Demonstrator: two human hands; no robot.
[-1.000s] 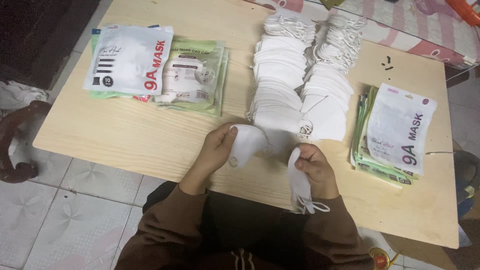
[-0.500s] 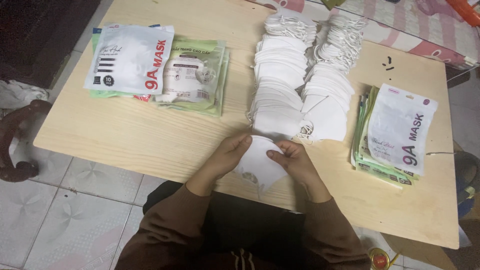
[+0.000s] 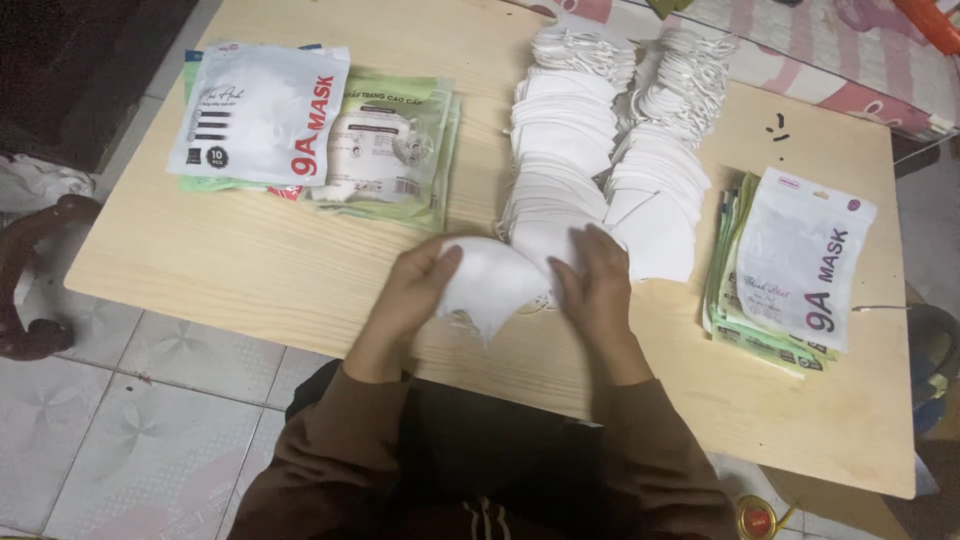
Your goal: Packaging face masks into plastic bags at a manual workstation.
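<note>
My left hand [image 3: 412,288] and my right hand [image 3: 596,280] hold a small stack of folded white face masks [image 3: 490,282] between them, just above the wooden table [image 3: 250,270] near its front edge. The left fingers grip the stack's left side and the right hand presses its right side. Directly behind the hands two overlapping rows of white masks [image 3: 590,160] run toward the far edge, their ear loops bunched at the back.
Flat mask packets lie in a pile at the left [image 3: 300,130] and another pile at the right [image 3: 790,270]. A dark wooden chair part [image 3: 30,270] stands left of the table on the tiled floor. A patterned cloth [image 3: 800,50] lies beyond the far edge.
One second ago each hand held a separate mask, the right one off the table's edge. The hands have since come together and now hold the masks as one stack, slightly farther onto the table.
</note>
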